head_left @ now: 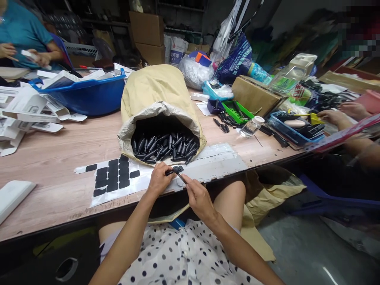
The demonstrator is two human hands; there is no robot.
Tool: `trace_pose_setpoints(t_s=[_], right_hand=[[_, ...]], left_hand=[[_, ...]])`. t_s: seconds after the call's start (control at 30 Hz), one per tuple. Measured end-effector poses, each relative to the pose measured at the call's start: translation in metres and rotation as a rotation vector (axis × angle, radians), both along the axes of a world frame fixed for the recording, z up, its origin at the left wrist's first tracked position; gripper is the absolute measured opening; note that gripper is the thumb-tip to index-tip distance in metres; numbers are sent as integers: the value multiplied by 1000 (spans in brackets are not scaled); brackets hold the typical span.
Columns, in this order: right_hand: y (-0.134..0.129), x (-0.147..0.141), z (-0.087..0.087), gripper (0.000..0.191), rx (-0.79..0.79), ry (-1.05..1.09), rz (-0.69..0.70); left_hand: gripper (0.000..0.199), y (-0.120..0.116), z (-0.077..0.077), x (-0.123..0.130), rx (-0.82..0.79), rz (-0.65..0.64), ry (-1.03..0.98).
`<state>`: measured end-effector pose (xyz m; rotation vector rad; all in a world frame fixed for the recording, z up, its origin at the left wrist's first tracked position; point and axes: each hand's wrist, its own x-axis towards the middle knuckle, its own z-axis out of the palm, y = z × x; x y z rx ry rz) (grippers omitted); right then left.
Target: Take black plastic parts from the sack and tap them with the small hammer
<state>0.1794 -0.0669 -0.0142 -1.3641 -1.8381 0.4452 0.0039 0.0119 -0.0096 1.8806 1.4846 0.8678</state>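
Observation:
Close to the table's front edge, my left hand (160,178) is closed on a small black plastic part (170,172). My right hand (200,196) pinches a slim dark rod-like tool (181,177) whose upper end meets a dark piece (177,169) by my left fingertips. Its exact kind is too small to tell. Just beyond both hands lies an open brown paper sack (157,87) holding many black tapered plastic parts (166,146). Left of my left hand, black rounded-square stickers (113,174) sit in rows on a white backing sheet (136,188).
A blue basin (89,95) of white boxes stands back left, with flattened boxes (29,111) beside it. At right are a clear jar (251,127), a green tray (236,111) and a blue bin (293,134). Co-workers' hands show at left (38,59) and right (335,116).

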Motion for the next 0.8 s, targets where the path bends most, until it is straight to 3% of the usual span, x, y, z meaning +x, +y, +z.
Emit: trace_pose_setpoints(t_s=[0.17,0.33,0.5,0.6,0.67,0.73,0.8], right_hand=[[22,27,4,38,77,-163,-137],[55,52,-2,29,194,-499,-71],[64,51,-17,32,261,-525,-68],[63,50,-18,34,265,-529,-32],[62,51,-14,32,259,-533,14],[64,53,-8,28,246,-531,66],[68,55,-2,26,225,-526,122]], left_hand=[[7,0,0,-1,4,9,18],[6,2,-4,-3,38,-25,43],[7,1,-2,-8,85,-74,98],[11,-18,4,-10,157,-151,84],[19,-41,6,-10,156,-280,42],[27,-66,2,-8,80,-442,38],[31,-86,-7,-6,-41,-485,126]])
